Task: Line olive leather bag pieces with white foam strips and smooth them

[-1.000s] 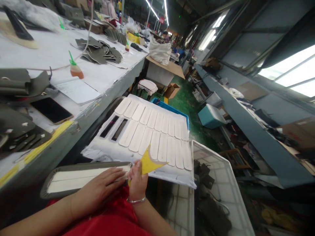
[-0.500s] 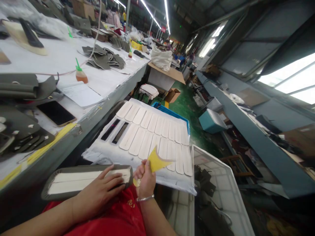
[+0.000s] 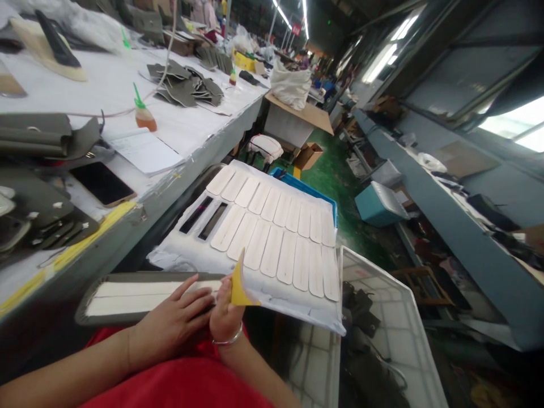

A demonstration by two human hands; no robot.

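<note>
My left hand [image 3: 182, 309] lies with fingers spread on a long, cream-faced pad [image 3: 127, 297] with a dark grey rim, which rests across my lap. My right hand [image 3: 226, 311] is closed around a yellow scraper-like piece [image 3: 243, 288] with a hollowed end. That hand is at the pad's right end, close beside the left fingertips, and it hides the end of the pad. Just beyond, a white-covered board [image 3: 293, 303] carries rows of cream rounded strips [image 3: 259, 243]. At its left side lie two dark strips [image 3: 213, 221].
The white-topped workbench [image 3: 106, 68] along the left holds a phone [image 3: 102, 183], a notebook [image 3: 148, 152], a glue bottle [image 3: 145, 115] and grey pieces [image 3: 182, 84]. A white crate [image 3: 395, 334] with dark grey pieces stands at right. Behind the board is a blue crate [image 3: 304, 188].
My right hand has moved left and closer to the left hand, bringing the yellow piece to the pad's end and turning it more edge-on. The left hand remains on the pad. The view has shifted slightly.
</note>
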